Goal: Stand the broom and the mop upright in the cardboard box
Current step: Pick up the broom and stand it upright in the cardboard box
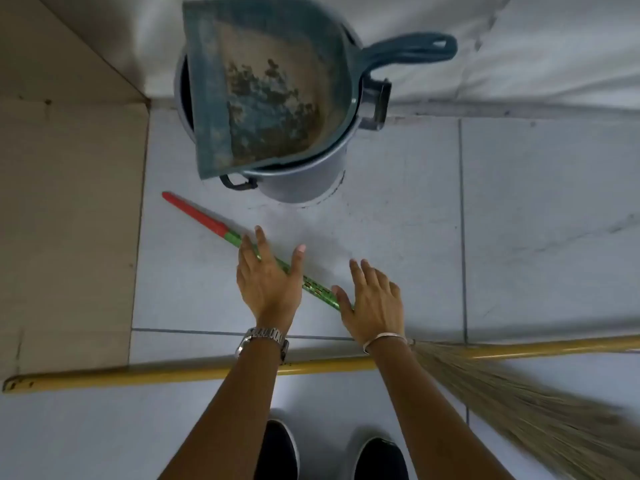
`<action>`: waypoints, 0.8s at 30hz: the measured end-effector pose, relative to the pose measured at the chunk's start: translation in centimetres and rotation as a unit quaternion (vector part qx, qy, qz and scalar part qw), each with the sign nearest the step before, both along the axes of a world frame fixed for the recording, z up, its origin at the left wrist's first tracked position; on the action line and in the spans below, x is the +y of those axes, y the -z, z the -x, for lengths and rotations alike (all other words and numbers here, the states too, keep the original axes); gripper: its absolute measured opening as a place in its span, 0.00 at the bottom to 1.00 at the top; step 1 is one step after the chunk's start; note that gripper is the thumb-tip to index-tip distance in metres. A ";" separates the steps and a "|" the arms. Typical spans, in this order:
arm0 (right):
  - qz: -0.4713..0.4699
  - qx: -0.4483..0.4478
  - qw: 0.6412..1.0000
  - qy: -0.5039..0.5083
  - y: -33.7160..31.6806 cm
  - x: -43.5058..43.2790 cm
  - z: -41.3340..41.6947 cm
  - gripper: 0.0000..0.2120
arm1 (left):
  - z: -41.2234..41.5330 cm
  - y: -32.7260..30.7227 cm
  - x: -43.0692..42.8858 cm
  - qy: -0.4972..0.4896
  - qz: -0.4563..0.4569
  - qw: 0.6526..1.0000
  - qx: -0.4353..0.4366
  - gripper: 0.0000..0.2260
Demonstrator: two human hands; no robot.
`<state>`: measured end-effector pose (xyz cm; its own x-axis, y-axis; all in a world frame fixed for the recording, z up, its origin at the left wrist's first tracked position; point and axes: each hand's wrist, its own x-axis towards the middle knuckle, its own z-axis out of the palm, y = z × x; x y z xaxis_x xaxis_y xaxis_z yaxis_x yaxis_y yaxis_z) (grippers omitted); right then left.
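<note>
A pale tiled floor [398, 237] fills the view, with a cardboard box [69, 220] along its left edge. Near the far wall stands a grey bin [304, 181] with a dirty teal dustpan [263, 88] resting on top. A yellow mop handle [173, 372] lies across the near floor. The broom [318, 289] lies diagonally, bristles toward the right edge. The left hand [268, 282] and right hand [375, 303] hover over its green handle, fingers spread, gripping nothing.
</note>
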<state>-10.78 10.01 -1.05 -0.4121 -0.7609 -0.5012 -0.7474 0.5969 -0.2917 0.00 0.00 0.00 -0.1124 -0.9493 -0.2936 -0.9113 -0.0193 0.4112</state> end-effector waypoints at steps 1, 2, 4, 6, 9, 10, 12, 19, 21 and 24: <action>-0.006 0.001 1.000 -0.008 0.7 0.0 -0.3 0.28 | -0.1 0.8 0.0 -0.046 -0.015 0.999 0.021 0.36; -0.005 0.005 1.000 -0.014 1.5 0.0 -0.6 0.26 | -0.2 1.6 -0.1 -0.097 -0.029 0.994 0.050 0.37; -0.021 -0.004 0.999 -0.023 2.5 0.2 -1.1 0.23 | -0.4 2.8 -0.4 -0.199 -0.094 0.965 0.144 0.38; -0.037 -0.016 0.999 -0.023 3.0 0.1 -1.4 0.21 | -0.3 3.5 -1.1 -0.331 -0.166 0.898 0.239 0.38; -0.049 -0.051 0.997 -0.001 3.4 -0.1 -1.4 0.20 | -0.3 4.2 -2.8 -0.452 -0.279 0.782 0.325 0.33; -0.052 -0.065 0.996 0.009 3.3 -0.1 -1.4 0.20 | -0.5 4.3 -3.1 -0.460 -0.309 0.758 0.343 0.30; -0.046 -0.083 0.995 0.026 2.9 -0.3 -1.3 0.19 | -0.8 4.0 -3.6 -0.460 -0.331 0.739 0.364 0.27; -0.070 -0.143 0.984 0.074 -1.2 -0.2 -0.6 0.16 | -2.9 -0.9 -2.8 -0.443 -0.299 0.727 0.430 0.21; -0.085 -0.167 0.980 0.066 -3.0 0.0 -0.6 0.17 | -3.6 -3.3 -2.1 -0.429 -0.292 0.732 0.442 0.22; -0.092 -0.208 0.972 0.053 -5.8 0.1 -0.8 0.18 | -4.7 -6.9 -1.4 -0.403 -0.271 0.745 0.457 0.19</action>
